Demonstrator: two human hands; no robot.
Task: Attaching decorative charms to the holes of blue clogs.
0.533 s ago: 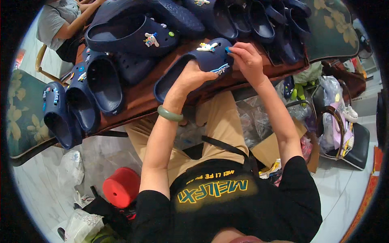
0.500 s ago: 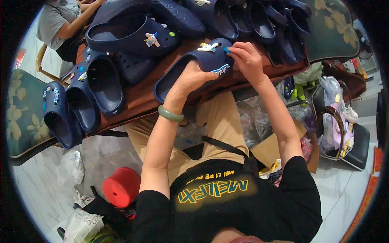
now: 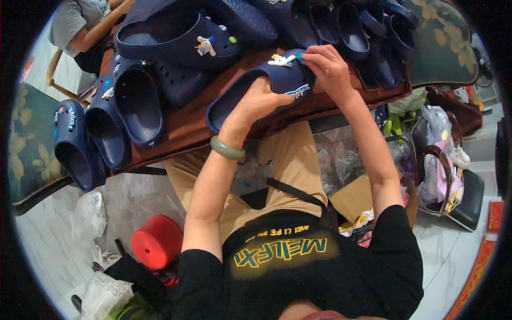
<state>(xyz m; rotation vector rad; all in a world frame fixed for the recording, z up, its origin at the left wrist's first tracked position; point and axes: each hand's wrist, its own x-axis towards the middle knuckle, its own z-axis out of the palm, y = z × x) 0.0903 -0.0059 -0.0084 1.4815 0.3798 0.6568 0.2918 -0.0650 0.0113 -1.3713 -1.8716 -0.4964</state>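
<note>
One navy clog (image 3: 288,77) sits at the upper centre of the frame, over the brown cloth (image 3: 181,140) of the table, its open heel toward the left and its toe toward the right. The left hand (image 3: 255,102) grips it, fingers inside the foot opening and thumb along the near side, close to a blue-and-white lettered charm (image 3: 300,92). The right hand (image 3: 328,66) is narrowed to a pinch, thumb and forefinger closed on a small blue piece (image 3: 299,57) at the toe; whether that piece is seated in a hole cannot be told. Just left of the pinch, a white figure charm (image 3: 281,61) lies on the upper of the clog. A pale green bangle (image 3: 228,150) circles the left wrist.

A larger-looking clog (image 3: 154,40) lies to the upper left, with a white figure charm and a green round charm (image 3: 232,39) on its upper. Three more clogs (image 3: 138,104) stand side by side at the left, and others crowd the top edge. At the upper left corner, another person's forearm (image 3: 101,33) shows beside a grey sleeve (image 3: 69,26). A red drum-shaped object (image 3: 156,242) is at the lower left, and a cardboard box (image 3: 353,201) right of centre.
</note>
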